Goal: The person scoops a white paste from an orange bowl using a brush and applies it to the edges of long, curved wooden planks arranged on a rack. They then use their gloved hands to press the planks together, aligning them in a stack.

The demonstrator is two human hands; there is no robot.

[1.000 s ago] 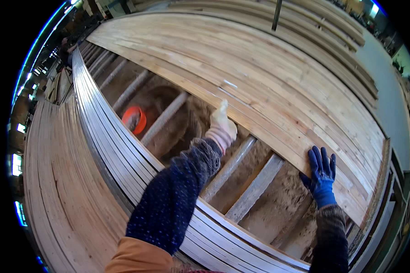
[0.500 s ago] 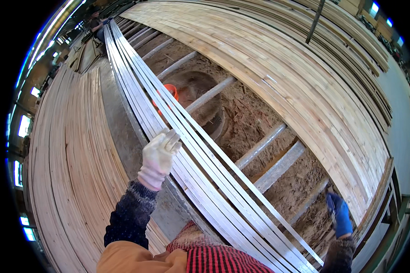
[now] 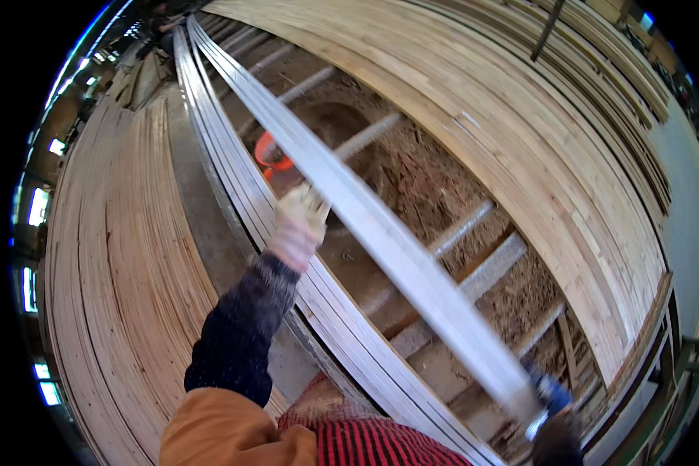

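Observation:
My left hand, in a whitish work glove, has its fingers curled against the left edge of a tight group of long pale wooden strips. The group runs slantwise from the far upper left to the lower right, smeared by motion. At its near end my right hand, in a blue glove, is closed on the strips, partly hidden and blurred. Below my left hand, more pale wooden strips lie side by side along the edge of a grey ledge. Between the two groups is a long gap.
Metal crossbars span a sawdust-covered pit with an orange bucket. A wide layer of boards lies to the right, and stacked boards to the left. A person is at the strips' far end.
Several strips have come together into one group and shifted right, away from the others. My left hand moved up and right with them; my right hand came down and left onto their near end.

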